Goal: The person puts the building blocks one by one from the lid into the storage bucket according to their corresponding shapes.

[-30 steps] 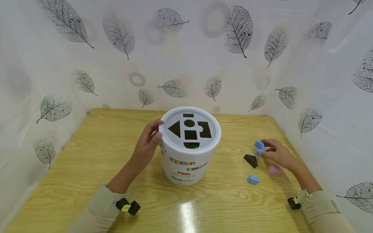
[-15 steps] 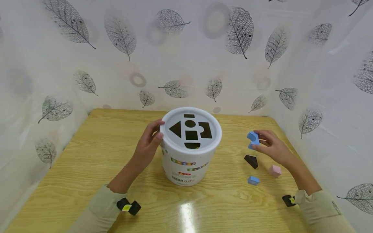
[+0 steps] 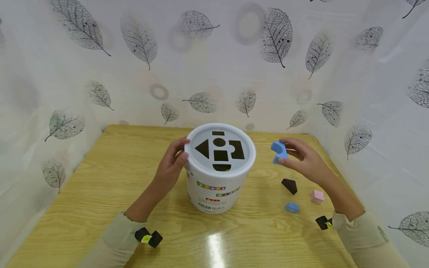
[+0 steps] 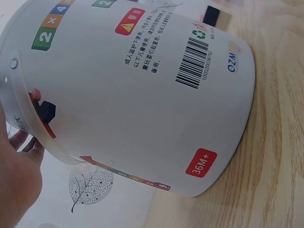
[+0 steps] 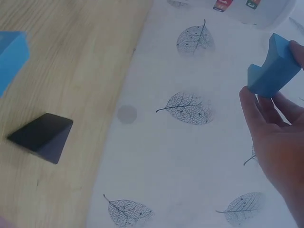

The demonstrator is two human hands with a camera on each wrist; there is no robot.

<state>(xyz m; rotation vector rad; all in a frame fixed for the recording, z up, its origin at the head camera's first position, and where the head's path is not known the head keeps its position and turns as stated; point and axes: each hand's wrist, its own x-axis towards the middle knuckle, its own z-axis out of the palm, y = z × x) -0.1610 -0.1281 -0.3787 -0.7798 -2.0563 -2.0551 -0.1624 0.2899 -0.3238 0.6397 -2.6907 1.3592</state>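
A white bucket (image 3: pixel 216 193) stands upright on the table, its lid (image 3: pixel 225 163) cut with several shaped holes: a triangle, a circle, rectangles and a notched one among them. My left hand (image 3: pixel 170 162) holds the left side of the lid's rim, thumb toward the front; in the left wrist view part of that hand (image 4: pixel 19 180) is cut off by the frame. Raised above the table to the right of the bucket, a blue arch block (image 3: pixel 280 150) is pinched between the thumb and fingers of my right hand (image 3: pixel 303 160). The right wrist view shows the arch block's (image 5: pixel 275 71) curved cutout.
Below my right hand lie a black triangular block (image 3: pixel 289 185), a small blue block (image 3: pixel 292 207) and a pink cube (image 3: pixel 317 196). A leaf-patterned sheet (image 3: pixel 218 74) rises behind and beside the wooden table (image 3: pixel 161 238).
My right hand has lifted the blue arch block off the tabletop area and carried it left toward the bucket. My left hand and the bucket stay in place.
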